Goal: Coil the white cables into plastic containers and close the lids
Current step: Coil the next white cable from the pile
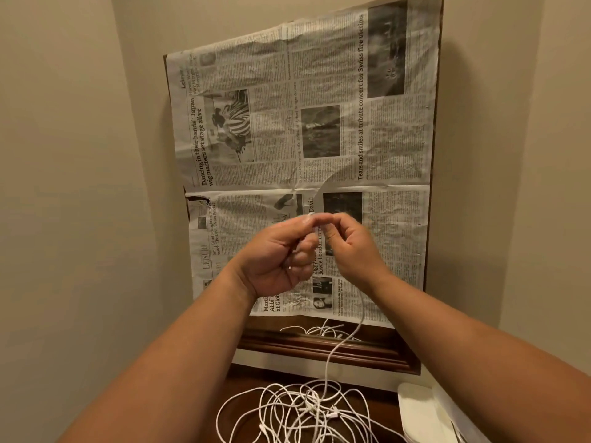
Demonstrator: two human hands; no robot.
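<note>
Both left hand [277, 261] and right hand [350, 251] pinch a white cable [327, 369].

My left hand [281, 254] and right hand [351, 247] are bare, as are both forearms to the near edge. A small silvery glint, perhaps a ring, shows on one left finger.

Tangled cables [307, 407] crowd the desk [249, 378] — container [419, 410] alongside.

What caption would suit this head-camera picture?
Left hand and right hand pinch a white cable hanging down to the tangled pile.
</note>
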